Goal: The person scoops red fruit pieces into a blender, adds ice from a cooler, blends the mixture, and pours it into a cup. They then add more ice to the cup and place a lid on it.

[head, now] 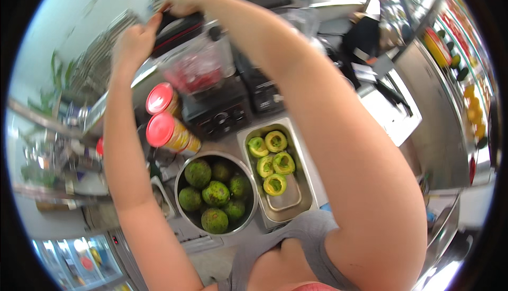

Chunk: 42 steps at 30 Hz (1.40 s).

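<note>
Both my arms reach up to a blender at the upper left. My left hand (pixel 133 45) is at the left end of the black blender lid (pixel 178 35), its thumb raised against it. My right hand (pixel 180 4) bends over the lid's top; its fingers are blurred and partly hidden. Under the lid, the clear blender jar (pixel 198 68) holds something red and pink with what looks like ice. The jar stands on a black blender base (pixel 218 112) with knobs. Whether either hand grips the lid is not clear.
Nearer me are a steel bowl (pixel 179 211) of whole avocados (pixel 215 193) and a steel pan (pixel 291 195) with several hollowed avocado halves (pixel 283 163). Red-lidded canisters (pixel 160 128) stand left of the blender. A black-handled knife (pixel 393 96) lies on a white board (pixel 401 124) at right.
</note>
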Motion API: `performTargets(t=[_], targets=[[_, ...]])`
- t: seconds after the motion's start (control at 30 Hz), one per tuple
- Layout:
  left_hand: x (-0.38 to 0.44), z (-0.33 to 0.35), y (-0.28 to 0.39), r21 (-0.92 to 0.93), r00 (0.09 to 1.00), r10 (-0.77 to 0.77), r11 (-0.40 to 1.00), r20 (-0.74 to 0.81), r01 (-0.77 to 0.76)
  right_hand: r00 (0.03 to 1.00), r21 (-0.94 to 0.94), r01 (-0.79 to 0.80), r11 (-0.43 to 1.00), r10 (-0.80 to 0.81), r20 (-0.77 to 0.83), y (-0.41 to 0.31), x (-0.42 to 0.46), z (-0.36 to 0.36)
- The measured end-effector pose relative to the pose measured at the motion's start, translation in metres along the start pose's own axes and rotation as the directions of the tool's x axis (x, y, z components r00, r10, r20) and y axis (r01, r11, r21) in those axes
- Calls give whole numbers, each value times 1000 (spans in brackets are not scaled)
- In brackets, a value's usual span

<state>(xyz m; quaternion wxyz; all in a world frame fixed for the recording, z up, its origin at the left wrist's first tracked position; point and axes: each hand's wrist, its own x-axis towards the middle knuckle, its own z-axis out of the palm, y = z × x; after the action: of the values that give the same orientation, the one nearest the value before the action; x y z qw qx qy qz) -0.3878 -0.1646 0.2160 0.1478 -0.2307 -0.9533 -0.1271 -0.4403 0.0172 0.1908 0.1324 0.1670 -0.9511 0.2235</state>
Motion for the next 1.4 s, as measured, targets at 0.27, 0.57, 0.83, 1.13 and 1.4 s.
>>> performTargets(t=[0.27, 0.57, 0.83, 1.13, 1.4], targets=[[48, 35, -1, -203, 956, 235, 959, 173, -199, 558, -139, 192, 972, -224, -799, -34, -91, -33], [55, 30, -16, -53, 969, -147, 986, 200, 160, 341, 152, -493, 857, 351, -872, 190, -520, -66], [51, 34, -14, -176, 931, -273, 932, 243, 319, -170, -301, -928, -222, 967, -189, 376, -734, -53], [57, 32, -13, -61, 958, -175, 979, 225, 193, 118, -171, -984, 53, 911, -396, 299, -759, -57], [97, 85, -45, -646, 985, 139, 743, -107, -175, 743, 86, -610, 788, 606, -285, 71, -596, -201]])
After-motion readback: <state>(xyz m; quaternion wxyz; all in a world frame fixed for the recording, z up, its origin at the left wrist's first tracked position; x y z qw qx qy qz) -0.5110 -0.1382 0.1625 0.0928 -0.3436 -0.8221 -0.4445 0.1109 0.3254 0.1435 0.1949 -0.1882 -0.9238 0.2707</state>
